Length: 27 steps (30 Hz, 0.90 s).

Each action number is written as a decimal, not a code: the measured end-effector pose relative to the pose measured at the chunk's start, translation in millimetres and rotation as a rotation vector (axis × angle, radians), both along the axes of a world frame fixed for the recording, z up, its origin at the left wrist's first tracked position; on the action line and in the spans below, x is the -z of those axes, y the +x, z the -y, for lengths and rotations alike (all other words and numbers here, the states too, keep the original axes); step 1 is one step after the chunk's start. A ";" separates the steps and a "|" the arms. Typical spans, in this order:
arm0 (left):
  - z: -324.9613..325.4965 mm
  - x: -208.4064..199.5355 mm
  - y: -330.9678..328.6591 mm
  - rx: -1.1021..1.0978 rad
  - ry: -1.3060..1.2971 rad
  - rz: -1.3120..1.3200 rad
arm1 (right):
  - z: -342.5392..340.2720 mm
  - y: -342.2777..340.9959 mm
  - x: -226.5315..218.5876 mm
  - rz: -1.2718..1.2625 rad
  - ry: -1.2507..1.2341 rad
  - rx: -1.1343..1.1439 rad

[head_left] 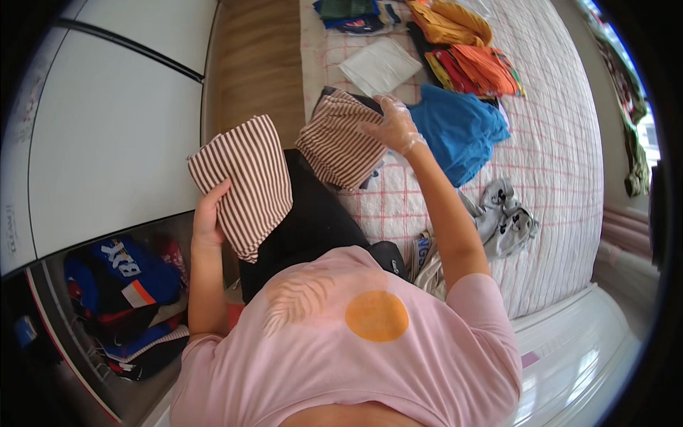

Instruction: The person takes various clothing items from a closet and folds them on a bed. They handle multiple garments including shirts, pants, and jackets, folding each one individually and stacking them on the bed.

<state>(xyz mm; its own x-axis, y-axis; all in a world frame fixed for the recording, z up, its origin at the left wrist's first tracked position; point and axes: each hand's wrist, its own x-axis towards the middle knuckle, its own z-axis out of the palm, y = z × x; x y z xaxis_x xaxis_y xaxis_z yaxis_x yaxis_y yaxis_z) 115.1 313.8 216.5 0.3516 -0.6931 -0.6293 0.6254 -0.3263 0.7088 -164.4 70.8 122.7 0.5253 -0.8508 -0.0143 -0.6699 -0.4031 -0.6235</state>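
Note:
A folded brown-and-white striped cloth (245,181) is in my left hand (210,217), held up at the left over my dark-trousered leg. My thumb lies across its front; the other fingers are hidden behind it. Another folded striped garment (338,139) lies on the bed with dark cloth under it. My right hand (393,127), in a clear plastic glove, is at this garment's right edge with thumb and fingers apart. Just right of that hand lies a crumpled blue garment (459,132).
The bed has a white, red-checked cover (555,149). On it lie a white folded sheet (380,65), orange clothes (480,67), a yellow garment (448,23) and a grey patterned garment (501,220). An open drawer (53,313) with dark and blue clothes sits below white cabinet doors (117,135).

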 end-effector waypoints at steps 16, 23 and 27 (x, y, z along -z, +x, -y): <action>-30.7 51.8 145.8 -0.338 0.174 -0.175 | 115.1 80.5 58.4 -0.980 1.036 -0.267; -40.5 35.4 175.4 -0.424 0.131 -0.090 | 105.9 88.2 50.3 -0.804 1.018 -0.083; -47.2 53.1 156.9 -0.490 0.084 -0.078 | 112.3 81.9 56.3 -0.629 1.103 -0.154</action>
<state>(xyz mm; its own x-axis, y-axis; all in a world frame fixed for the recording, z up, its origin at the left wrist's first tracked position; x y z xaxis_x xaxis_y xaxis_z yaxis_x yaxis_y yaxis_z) 272.0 361.0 163.4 0.5728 -0.4042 -0.7131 0.7694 -0.0348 0.6378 -82.5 -41.6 66.4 0.2626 -0.1609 -0.9514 -0.9627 0.0234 -0.2697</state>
